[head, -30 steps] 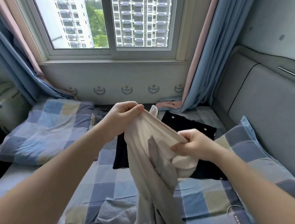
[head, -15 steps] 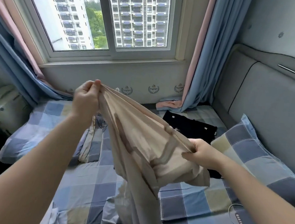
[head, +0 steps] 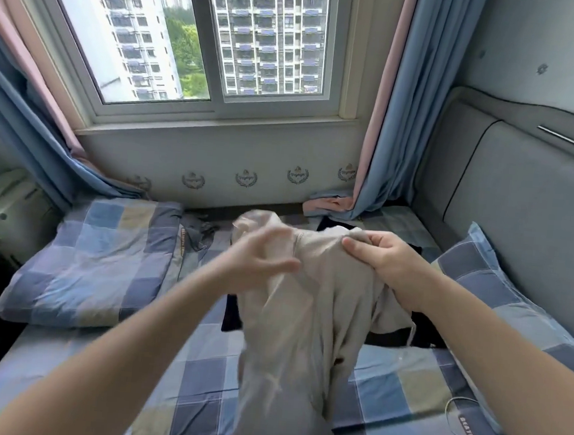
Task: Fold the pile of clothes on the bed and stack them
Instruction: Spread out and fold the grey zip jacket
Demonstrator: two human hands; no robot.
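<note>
Beige garment (head: 308, 322) held above the bed (head: 197, 382), over a flat black garment (head: 425, 334). Right hand (head: 390, 261) grips its top edge; left hand (head: 258, 264), blurred, lays spread fingers against it. Open sheet lies between two pillows (head: 86, 260).

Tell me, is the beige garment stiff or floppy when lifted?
Probably floppy: gripped by the right hand, the garment hangs down in loose folds. Likely light, since that hand alone seems to hold it up. Pushed, it would probably bunch, as its creases suggest.

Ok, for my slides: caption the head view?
Right hand grips a beige garment above the checked bed; blurred left hand at its fabric.
</note>
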